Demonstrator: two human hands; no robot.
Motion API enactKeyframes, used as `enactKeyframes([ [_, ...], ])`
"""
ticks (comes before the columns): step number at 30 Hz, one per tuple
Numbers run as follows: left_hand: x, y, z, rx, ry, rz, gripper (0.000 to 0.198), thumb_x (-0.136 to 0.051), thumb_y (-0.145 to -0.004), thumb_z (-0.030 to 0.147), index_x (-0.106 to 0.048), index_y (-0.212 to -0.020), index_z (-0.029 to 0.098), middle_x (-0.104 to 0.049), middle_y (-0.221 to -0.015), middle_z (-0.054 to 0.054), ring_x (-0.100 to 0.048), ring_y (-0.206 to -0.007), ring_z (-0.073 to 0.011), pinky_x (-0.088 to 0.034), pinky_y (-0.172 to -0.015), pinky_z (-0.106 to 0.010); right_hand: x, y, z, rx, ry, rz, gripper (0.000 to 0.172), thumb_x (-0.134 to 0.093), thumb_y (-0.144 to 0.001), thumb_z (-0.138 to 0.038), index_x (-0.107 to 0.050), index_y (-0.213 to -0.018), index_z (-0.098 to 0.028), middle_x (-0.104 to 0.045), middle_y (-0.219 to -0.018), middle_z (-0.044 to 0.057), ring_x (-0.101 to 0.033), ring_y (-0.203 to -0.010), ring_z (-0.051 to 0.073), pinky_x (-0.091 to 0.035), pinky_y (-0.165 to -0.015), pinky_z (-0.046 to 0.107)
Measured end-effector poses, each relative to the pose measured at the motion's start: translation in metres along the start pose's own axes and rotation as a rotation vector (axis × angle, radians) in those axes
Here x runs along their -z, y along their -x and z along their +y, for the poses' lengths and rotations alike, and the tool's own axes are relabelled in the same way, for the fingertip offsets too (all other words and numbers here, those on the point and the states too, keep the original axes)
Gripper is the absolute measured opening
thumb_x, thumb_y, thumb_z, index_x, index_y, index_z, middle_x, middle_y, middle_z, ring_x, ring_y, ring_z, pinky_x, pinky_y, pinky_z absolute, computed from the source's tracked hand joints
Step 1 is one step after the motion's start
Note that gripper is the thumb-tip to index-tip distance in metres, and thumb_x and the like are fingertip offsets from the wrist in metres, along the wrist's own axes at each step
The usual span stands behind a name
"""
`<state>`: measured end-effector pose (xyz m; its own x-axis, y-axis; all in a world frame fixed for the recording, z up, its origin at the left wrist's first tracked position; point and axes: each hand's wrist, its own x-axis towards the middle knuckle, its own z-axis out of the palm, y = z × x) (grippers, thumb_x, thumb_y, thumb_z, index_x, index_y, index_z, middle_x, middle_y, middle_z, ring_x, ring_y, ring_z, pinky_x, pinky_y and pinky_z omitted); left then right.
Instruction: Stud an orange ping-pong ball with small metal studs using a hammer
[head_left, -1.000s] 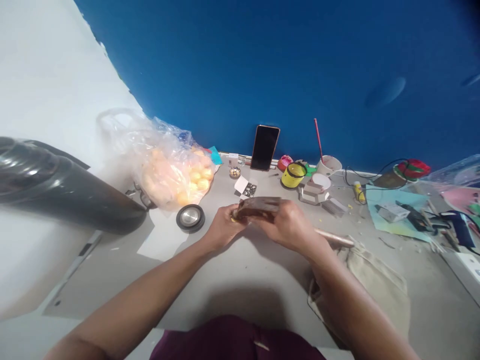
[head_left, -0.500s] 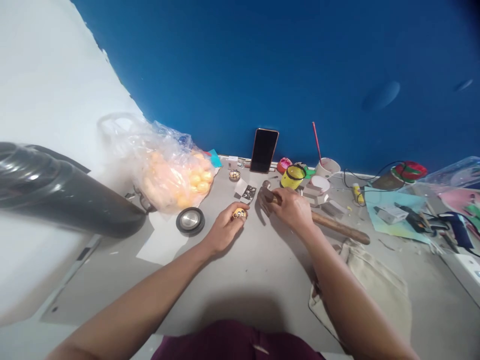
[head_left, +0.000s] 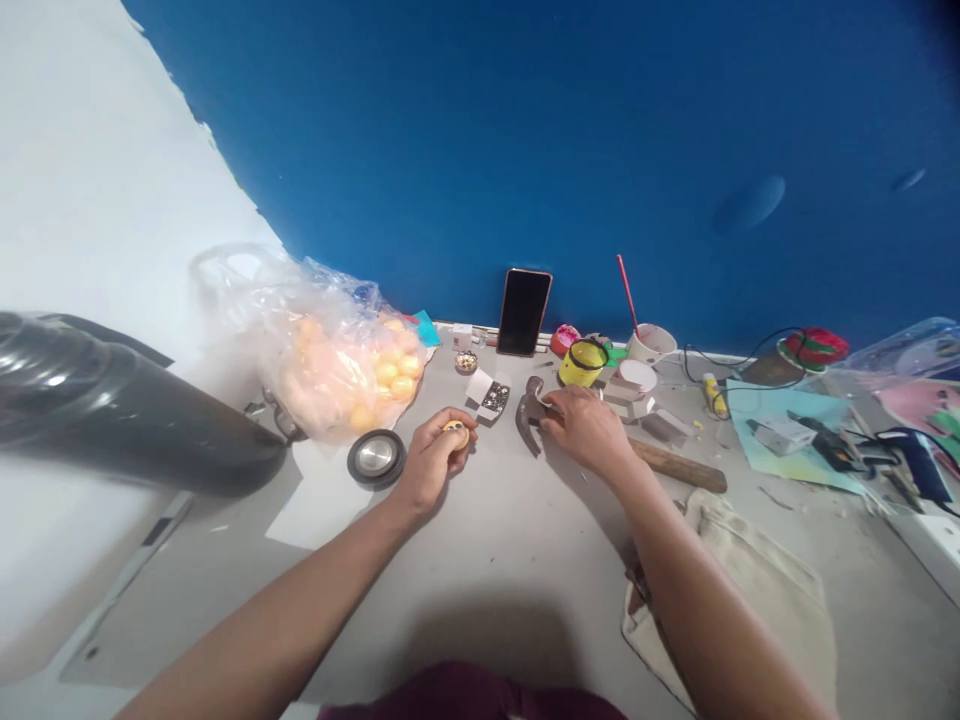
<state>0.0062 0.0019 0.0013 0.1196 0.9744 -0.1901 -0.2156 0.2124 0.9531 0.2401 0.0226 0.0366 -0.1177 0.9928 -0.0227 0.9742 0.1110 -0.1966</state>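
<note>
While pinching a small yellow ball (head_left: 455,432) in the left hand (head_left: 431,455), centre-left of frame, grasps a hammer (head_left: 667,461) near its head (head_left: 532,412) with the right hand (head_left: 589,428), centre-right; likely stiff and head-heavy, best held by the wooden handle (head_left: 686,467); beyond, upper centre, a phone (head_left: 524,312)

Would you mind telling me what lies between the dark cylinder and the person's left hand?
In the head view, white paper, then, nearer the left hand, a black disc with a silver centre.

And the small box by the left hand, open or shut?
The small box is open: its white flap stands back, showing shiny dark pieces inside.
</note>
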Motion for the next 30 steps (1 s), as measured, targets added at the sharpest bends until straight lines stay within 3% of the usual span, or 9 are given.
enactKeyframes([
  [4,0.001,-0.002,-0.002,0.005,0.028,-0.009,0.014,-0.06,-0.075,0.025,-0.062,-0.084,0.015,-0.061,-0.066,-0.001,-0.038,-0.045,-0.006,-0.024,-0.047,-0.022,0.01,-0.009,-0.016,0.06,-0.018,0.099,0.024,-0.052,-0.099,-0.03,-0.076,-0.101,-0.024,-0.069,-0.105,0.008,-0.061,-0.104,0.023,-0.043,-0.077,0.029],
  [9,0.001,-0.002,-0.002,-0.001,-0.001,-0.003,0.017,-0.062,-0.079,0.031,-0.061,-0.084,0.015,-0.062,-0.068,-0.001,-0.04,-0.044,-0.0062,-0.025,-0.045,-0.022,0.01,-0.037,-0.044,0.143,0.036,0.042,0.026,-0.052,-0.098,-0.031,-0.077,-0.097,-0.023,-0.07,-0.104,0.009,-0.062,-0.102,0.024,-0.044,-0.074,0.03],
  [15,-0.001,-0.002,0.002,0.008,-0.018,-0.001,0.018,-0.061,-0.08,0.033,-0.061,-0.084,0.016,-0.059,-0.066,0.001,-0.038,-0.043,-0.0054,-0.024,-0.044,-0.021,-0.004,-0.059,-0.064,0.114,0.144,-0.052,0.028,-0.055,-0.096,-0.033,-0.076,-0.106,-0.016,-0.07,-0.111,0.016,-0.063,-0.108,0.029,-0.05,-0.081,0.033],
  [24,-0.001,-0.003,0.002,0.027,-0.023,-0.017,0.017,-0.062,-0.079,0.032,-0.061,-0.083,0.016,-0.058,-0.064,0.002,-0.036,-0.042,-0.0046,-0.023,-0.044,-0.021,-0.016,-0.06,-0.069,0.141,0.151,-0.051,0.028,-0.048,-0.098,-0.02,-0.073,-0.106,-0.014,-0.069,-0.112,0.019,-0.065,-0.106,0.029,-0.051,-0.079,0.033],
  [30,0.001,-0.004,0.0,0.02,-0.035,-0.022,0.019,-0.063,-0.081,0.034,-0.06,-0.083,0.016,-0.059,-0.065,0.001,-0.038,-0.043,-0.0055,-0.024,-0.044,-0.022,-0.001,-0.056,-0.064,0.109,0.068,-0.013,0.026,-0.047,-0.099,-0.026,-0.071,-0.107,-0.017,-0.074,-0.104,0.015,-0.068,-0.095,0.026,-0.048,-0.076,0.032],
])
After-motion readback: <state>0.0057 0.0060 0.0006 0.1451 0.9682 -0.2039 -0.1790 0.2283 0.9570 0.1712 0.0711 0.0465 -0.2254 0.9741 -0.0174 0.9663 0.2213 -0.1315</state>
